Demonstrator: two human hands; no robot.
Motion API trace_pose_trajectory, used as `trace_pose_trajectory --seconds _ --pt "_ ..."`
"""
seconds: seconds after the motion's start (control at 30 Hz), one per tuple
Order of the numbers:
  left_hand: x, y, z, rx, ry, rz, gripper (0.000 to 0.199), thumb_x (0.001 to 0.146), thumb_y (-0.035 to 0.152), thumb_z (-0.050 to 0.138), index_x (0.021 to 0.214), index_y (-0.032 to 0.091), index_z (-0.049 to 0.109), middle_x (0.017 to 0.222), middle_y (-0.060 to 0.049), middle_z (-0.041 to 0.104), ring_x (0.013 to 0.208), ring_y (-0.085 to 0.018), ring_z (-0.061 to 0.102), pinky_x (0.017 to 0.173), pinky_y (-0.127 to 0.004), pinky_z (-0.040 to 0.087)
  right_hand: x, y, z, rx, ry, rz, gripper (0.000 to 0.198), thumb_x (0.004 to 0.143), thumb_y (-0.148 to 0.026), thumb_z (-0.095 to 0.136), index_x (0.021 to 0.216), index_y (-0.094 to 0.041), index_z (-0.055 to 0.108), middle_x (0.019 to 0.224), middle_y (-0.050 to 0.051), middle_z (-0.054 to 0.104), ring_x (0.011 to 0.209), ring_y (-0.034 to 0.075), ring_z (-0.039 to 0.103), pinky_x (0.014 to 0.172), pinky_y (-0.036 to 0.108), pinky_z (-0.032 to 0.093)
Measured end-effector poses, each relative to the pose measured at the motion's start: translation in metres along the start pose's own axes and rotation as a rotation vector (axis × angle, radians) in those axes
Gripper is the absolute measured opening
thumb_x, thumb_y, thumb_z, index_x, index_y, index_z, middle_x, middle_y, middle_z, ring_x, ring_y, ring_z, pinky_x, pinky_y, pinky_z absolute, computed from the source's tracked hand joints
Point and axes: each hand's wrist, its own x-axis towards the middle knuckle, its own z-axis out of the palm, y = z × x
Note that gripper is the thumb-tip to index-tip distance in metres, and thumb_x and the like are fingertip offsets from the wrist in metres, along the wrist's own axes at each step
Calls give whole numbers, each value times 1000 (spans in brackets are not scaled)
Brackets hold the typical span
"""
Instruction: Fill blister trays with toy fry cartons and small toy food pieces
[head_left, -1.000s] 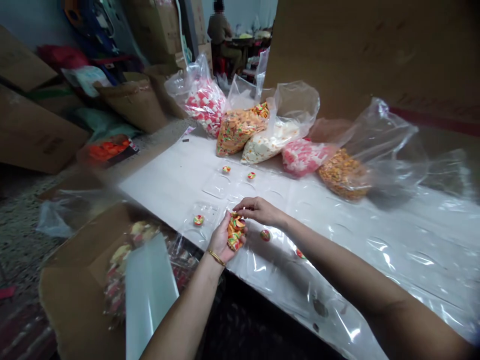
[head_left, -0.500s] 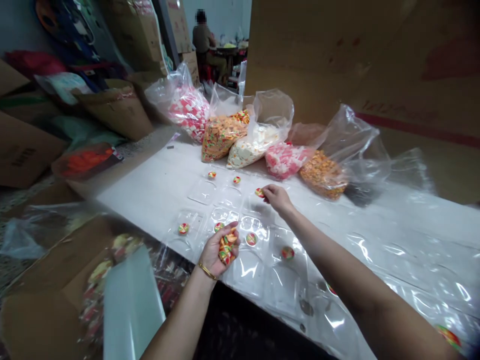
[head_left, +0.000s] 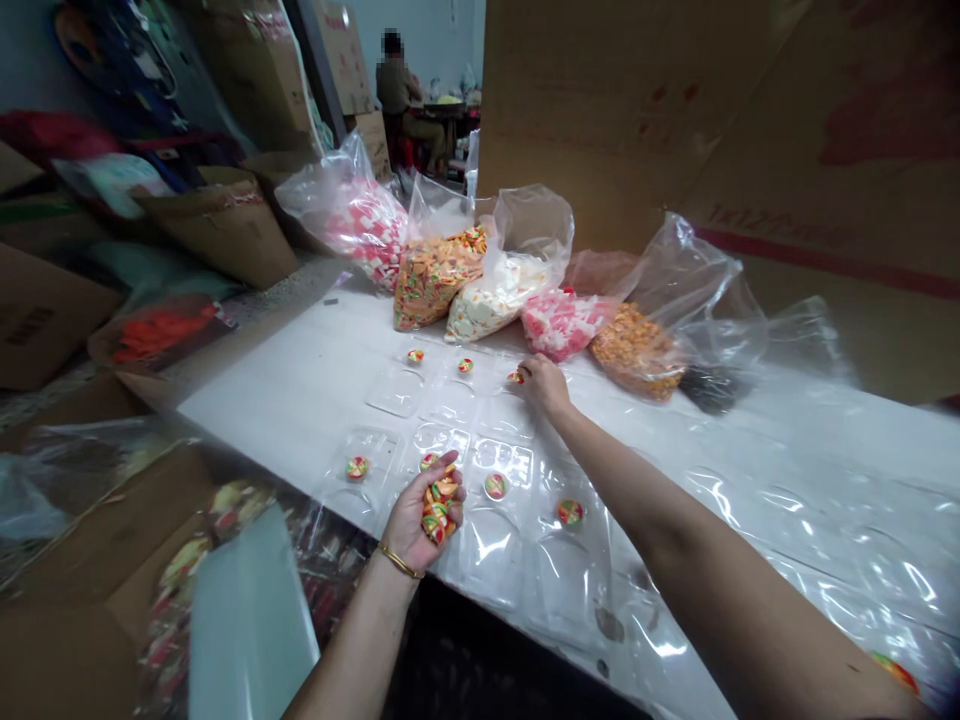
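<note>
My left hand (head_left: 416,515), palm up with fingers curled, cradles a heap of small round pieces (head_left: 440,505) patterned in red, yellow and green with orange undersides. Farther out, the fingers of my right hand (head_left: 546,385) pinch one such round piece (head_left: 515,377) over a clear plastic tray (head_left: 510,415); whether it touches the tray I cannot tell. Single matching pieces sit in other clear trays, among them a piece (head_left: 358,468) at the left, a piece (head_left: 495,486) in the middle and a piece (head_left: 570,513) nearer my right forearm.
Along the table's (head_left: 262,370) far side stand open clear bags: red-and-white pieces (head_left: 367,225), orange mixed pieces (head_left: 435,275), white pieces (head_left: 495,300), pink pieces (head_left: 562,322) and orange bits (head_left: 637,350). A cardboard box (head_left: 67,610) is at lower left. A person (head_left: 397,90) sits far back.
My right hand has moved slightly down and in over the tray, with its fingers still at the round piece. My left hand keeps its heap. The whole view has shifted a little.
</note>
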Motion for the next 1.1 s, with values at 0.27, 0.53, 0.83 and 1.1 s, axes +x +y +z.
trace_pose_trajectory --seconds 0.27,0.53,0.83,1.1 --pt "7 -1 4 5 -19 5 28 74 15 55 102 18 54 72 0 57 56 -8 56 40 -13 39 -18 -5 -6 -198 -194 -298 28 80 -13 40 95 -18 62 104 9 60 91 22 48 71 31 31" --pt "11 -5 12 41 -98 27 32 73 14 55 105 19 54 74 -1 56 57 -8 56 41 -13 39 -37 -20 -30 89 -147 -267 32 80 -13 41 106 -16 59 117 10 56 98 21 50 78 33 36" --pt "16 -22 26 155 -138 -32 10 76 19 55 85 14 54 73 -3 58 55 -9 56 37 -14 38 -87 -50 -65 826 -569 -615 24 79 -22 52 97 -14 64 93 8 61 86 16 56 77 30 43" --pt "29 -42 42 160 -23 -74 6 77 19 53 82 15 54 63 0 55 48 -8 54 35 -14 36 -112 -33 -65 1029 -494 -310 26 71 -40 62 81 -16 60 82 3 60 70 11 54 66 25 45"
